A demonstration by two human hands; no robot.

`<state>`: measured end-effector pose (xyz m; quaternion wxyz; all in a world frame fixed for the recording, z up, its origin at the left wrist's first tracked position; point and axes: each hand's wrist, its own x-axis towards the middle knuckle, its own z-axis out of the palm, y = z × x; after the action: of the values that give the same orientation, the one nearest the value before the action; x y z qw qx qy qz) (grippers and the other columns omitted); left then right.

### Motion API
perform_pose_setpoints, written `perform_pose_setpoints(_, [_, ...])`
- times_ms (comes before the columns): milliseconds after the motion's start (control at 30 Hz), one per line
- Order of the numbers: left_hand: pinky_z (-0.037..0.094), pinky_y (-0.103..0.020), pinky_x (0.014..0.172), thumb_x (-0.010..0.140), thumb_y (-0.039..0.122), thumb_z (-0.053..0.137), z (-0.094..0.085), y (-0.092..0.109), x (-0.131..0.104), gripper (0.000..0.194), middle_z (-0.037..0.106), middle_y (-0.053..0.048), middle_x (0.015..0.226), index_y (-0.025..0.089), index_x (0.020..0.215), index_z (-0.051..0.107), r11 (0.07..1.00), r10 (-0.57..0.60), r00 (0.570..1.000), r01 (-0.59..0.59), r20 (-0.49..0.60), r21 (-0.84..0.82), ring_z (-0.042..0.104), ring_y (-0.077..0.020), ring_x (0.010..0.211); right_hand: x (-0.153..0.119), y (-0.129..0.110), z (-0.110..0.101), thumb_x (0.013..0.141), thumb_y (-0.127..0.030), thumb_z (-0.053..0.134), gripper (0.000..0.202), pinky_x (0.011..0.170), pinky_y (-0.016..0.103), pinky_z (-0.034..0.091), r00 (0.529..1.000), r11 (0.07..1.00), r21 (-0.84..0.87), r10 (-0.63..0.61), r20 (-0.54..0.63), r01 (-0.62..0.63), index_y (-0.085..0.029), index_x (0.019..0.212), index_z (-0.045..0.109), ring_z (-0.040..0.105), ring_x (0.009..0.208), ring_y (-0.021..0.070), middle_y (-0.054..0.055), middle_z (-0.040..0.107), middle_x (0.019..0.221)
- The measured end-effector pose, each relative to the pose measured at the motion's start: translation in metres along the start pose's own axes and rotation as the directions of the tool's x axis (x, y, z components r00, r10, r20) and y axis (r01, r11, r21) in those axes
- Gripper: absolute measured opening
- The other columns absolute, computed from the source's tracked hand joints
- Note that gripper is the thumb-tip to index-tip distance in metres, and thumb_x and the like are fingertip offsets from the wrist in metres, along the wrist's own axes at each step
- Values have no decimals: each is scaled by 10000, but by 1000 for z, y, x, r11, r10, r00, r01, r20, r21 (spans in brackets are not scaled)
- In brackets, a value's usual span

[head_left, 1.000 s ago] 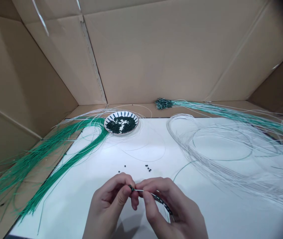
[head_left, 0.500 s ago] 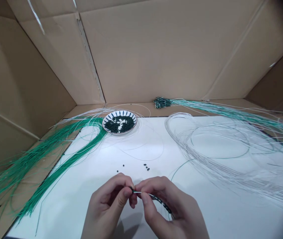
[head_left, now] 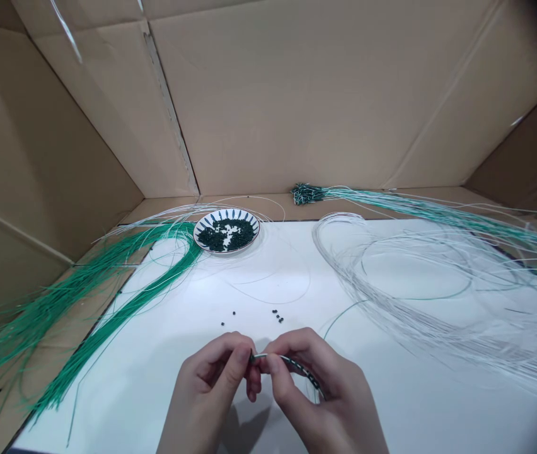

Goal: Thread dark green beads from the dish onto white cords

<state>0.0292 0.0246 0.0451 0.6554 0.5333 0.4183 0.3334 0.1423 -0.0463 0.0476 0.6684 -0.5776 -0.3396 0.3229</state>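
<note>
Two-handed, held a beaded strand [head_left: 305, 371] at six o'clock. Had the left hand [head_left: 209, 381] in a tight grip on its dark part, thumb over finger, and the right hand [head_left: 337, 394] pinched together on the pale stretch just beside it. From there, saw loose beads [head_left: 278, 317] at twelve o'clock, a plate [head_left: 226, 214] of dark green beads [head_left: 241, 236] at eleven, green strands [head_left: 155, 292] at ten, clear strands [head_left: 373, 294] at two.
</note>
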Motion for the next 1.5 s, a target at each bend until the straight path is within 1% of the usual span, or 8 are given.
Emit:
perform_pose_setpoints(333, [455,-265,621,711,640,837,1,0,2,490,610,16,541,188,585,698,999,-38,999,38,0,-24,547,-157,564,2,-1,1,853,-253,656,123,661,234,610,999,999,5,51,0,-51,-239,734,631,752,623,159,-33,737,630])
perform_pose_setpoints(467, [454,-267,618,708,657,830,2,0,2,506,612,12,543,186,581,694,999,-39,999,39,0,-14,546,-160,562,2,0,0,846,-248,680,125,657,209,598,998,998,19,59,-2,-59,-231,727,647,741,621,146,-32,736,631])
perform_pose_setpoints(600, [452,-255,611,704,642,842,3,1,2,489,615,15,544,189,583,704,999,-40,999,40,-7,-24,548,-157,567,1,2,-1,846,-223,679,116,659,206,590,1000,999,26,30,-3,-29,-226,731,656,721,608,136,-33,725,631])
perform_pose_setpoints(867, [473,-260,608,716,607,849,4,2,0,457,613,9,560,194,583,708,1000,-3,1000,3,-12,-15,558,-170,581,2,6,-3,855,-181,656,124,659,252,609,996,997,-21,-80,31,81,-225,741,673,727,624,158,-15,736,673])
perform_pose_setpoints(1033, [467,-247,602,708,595,863,4,2,0,461,602,15,556,195,559,689,999,4,1000,-4,2,-44,551,-160,581,2,5,-4,859,-175,632,119,668,221,597,996,996,-48,-76,44,78,-230,754,643,716,623,138,-37,717,657])
perform_pose_setpoints(1267, [431,-233,596,722,579,866,4,0,-3,419,607,19,566,196,609,740,995,29,999,-27,14,-96,546,-140,569,-4,2,-2,849,-154,619,118,672,159,580,996,995,-46,-91,-12,90,-246,784,653,715,628,89,-77,722,692])
perform_pose_setpoints(1367, [420,-228,586,754,545,859,4,-1,-4,388,596,21,575,198,622,745,992,65,998,-62,20,-114,539,-135,570,-7,2,-1,852,-146,609,131,667,159,573,992,990,-75,-121,-18,120,-248,786,658,707,631,89,-75,727,696])
perform_pose_setpoints(1500, [436,-224,592,765,538,854,5,-1,-4,376,600,20,581,201,630,755,989,72,997,-67,31,-133,553,-134,571,-9,-1,1,873,-156,598,144,677,137,570,993,987,-115,-113,-28,109,-262,787,644,707,642,78,-90,735,699])
